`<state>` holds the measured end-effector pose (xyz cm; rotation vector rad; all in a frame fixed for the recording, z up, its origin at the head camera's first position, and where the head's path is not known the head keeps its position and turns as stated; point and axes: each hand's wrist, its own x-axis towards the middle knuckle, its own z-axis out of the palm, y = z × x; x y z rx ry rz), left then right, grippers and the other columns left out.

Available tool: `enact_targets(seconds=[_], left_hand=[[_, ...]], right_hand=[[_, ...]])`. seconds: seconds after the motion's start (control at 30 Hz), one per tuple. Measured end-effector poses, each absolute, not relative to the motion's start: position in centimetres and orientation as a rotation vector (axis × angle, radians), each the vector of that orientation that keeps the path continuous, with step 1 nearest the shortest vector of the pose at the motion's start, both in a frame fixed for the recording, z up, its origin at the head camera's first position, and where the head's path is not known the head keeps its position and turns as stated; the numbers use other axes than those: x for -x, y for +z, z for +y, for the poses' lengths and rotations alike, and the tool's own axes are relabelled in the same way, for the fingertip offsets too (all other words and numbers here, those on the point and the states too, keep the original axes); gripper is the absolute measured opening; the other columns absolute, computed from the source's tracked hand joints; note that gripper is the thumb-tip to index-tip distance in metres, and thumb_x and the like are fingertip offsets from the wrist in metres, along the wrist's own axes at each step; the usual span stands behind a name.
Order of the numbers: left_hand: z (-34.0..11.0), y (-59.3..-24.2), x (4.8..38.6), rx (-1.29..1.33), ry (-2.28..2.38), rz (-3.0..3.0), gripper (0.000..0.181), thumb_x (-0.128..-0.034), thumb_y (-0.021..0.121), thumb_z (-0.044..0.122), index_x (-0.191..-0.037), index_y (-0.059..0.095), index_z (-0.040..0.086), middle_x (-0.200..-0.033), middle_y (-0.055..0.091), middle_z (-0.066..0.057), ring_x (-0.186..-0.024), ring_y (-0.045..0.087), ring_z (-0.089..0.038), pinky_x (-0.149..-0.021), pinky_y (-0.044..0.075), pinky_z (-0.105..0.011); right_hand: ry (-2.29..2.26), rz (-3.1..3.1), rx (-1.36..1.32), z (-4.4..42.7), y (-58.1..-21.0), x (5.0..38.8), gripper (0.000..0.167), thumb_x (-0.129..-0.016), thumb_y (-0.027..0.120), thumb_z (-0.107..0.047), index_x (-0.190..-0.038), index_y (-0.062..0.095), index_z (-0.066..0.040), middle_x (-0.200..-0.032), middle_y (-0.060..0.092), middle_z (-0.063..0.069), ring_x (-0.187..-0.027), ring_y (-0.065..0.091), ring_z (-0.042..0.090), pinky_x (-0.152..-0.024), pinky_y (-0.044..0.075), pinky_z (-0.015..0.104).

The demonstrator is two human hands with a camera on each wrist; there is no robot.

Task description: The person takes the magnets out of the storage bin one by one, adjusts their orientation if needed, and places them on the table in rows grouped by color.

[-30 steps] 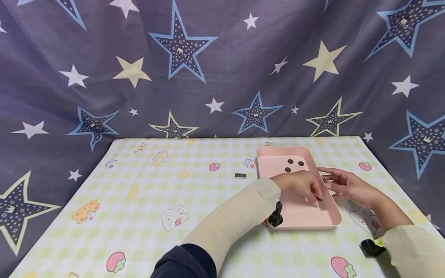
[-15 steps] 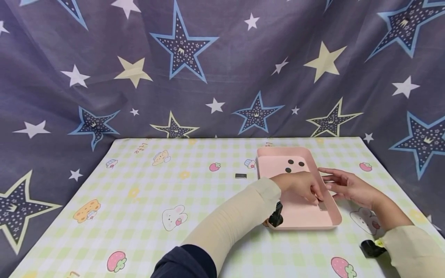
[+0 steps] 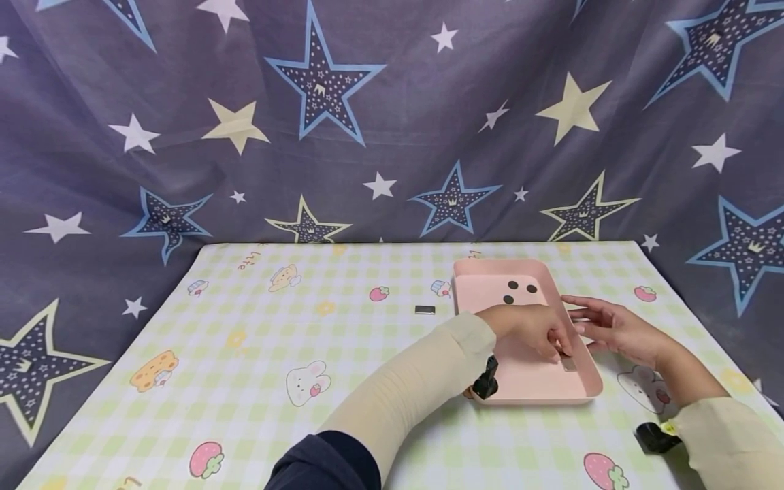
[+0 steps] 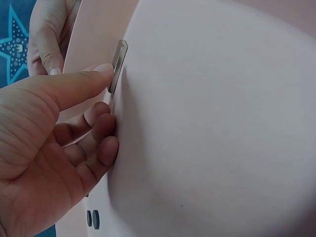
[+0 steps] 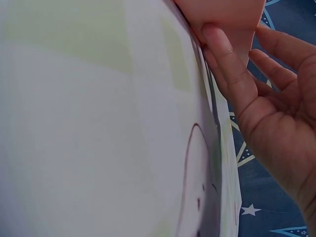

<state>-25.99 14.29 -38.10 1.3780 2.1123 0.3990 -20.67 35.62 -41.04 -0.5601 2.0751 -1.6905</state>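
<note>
Inside a pink tray (image 3: pixel 527 393), the left hand (image 3: pixel 529 330) reaches down with curled fingers at a small flat silvery piece (image 3: pixel 569 365) near the right wall. In the left wrist view, the left hand's (image 4: pixel 54 133) thumb tip presses the metal piece (image 4: pixel 119 61), with several fingertips curled just below it; whether a finger grips its far side is hidden. Outside the tray, the right hand (image 3: pixel 621 333) rests its fingertips by the right wall. The right wrist view has the right hand's (image 5: pixel 276 106) fingers loosely spread, one touching the pink wall (image 5: pixel 229 12).
Black round discs (image 3: pixel 512 285) lie in the back part of the tray. Left of the tray, a small dark rectangular piece (image 3: pixel 425 309) lies on the checked tablecloth (image 3: pixel 245 381). A star-patterned curtain (image 3: pixel 392 122) hangs behind the table.
The left hand's fingertips have shifted slightly at the silvery piece. The right hand and the tray have stayed in place.
</note>
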Motion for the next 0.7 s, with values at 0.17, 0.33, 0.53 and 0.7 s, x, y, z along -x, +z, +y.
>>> enact_targets(seconds=[0.17, 0.33, 0.53, 0.7], left_hand=[[14.4, -38.2, 26.0, -1.394, 0.405, 2.148, 0.029, -0.0885, 0.074, 0.017, -0.117, 0.072, 0.012, -0.087, 0.063, 0.007, -0.075, 0.050, 0.002, -0.069, 0.039, -0.007], [14.5, -38.6, 25.9, -1.380, 0.455, 2.230, 0.023, -0.0839, 0.079, 0.026, -0.081, 0.062, 0.011, -0.072, 0.049, 0.008, -0.066, 0.042, 0.001, -0.064, 0.035, -0.008], [14.7, -38.7, 25.6, -1.369, 0.456, 2.253, 0.037, -0.0795, 0.083, 0.031, -0.069, 0.052, 0.013, -0.065, 0.044, 0.008, -0.058, 0.038, 0.000, -0.058, 0.034, -0.011], [15.5, -39.2, 25.4, -1.347, 0.361, 2.341, 0.037, -0.0754, 0.083, 0.044, -0.072, 0.059, 0.016, -0.067, 0.053, 0.010, -0.062, 0.046, 0.001, -0.057, 0.038, -0.012]], right_hand=[[-1.679, 2.096, 0.541, 35.6, -41.0, 20.6, 0.058, -0.102, 0.048, -0.003, -0.155, 0.024, -0.007, -0.127, 0.056, -0.007, -0.111, 0.061, 0.010, -0.084, 0.056, 0.036], [-1.682, 2.091, 0.539, 35.6, -41.0, 20.6, 0.057, -0.102, 0.047, -0.003, -0.155, 0.024, -0.007, -0.127, 0.057, -0.007, -0.111, 0.061, 0.010, -0.084, 0.055, 0.036], [-1.664, 2.084, 0.540, 35.5, -41.0, 20.7, 0.057, -0.103, 0.046, -0.005, -0.155, 0.025, -0.010, -0.127, 0.056, -0.004, -0.113, 0.059, 0.009, -0.086, 0.054, 0.034], [-1.657, 2.078, 0.548, 35.7, -41.0, 20.6, 0.056, -0.103, 0.046, -0.005, -0.155, 0.026, -0.011, -0.127, 0.056, -0.003, -0.113, 0.058, 0.007, -0.087, 0.054, 0.032]])
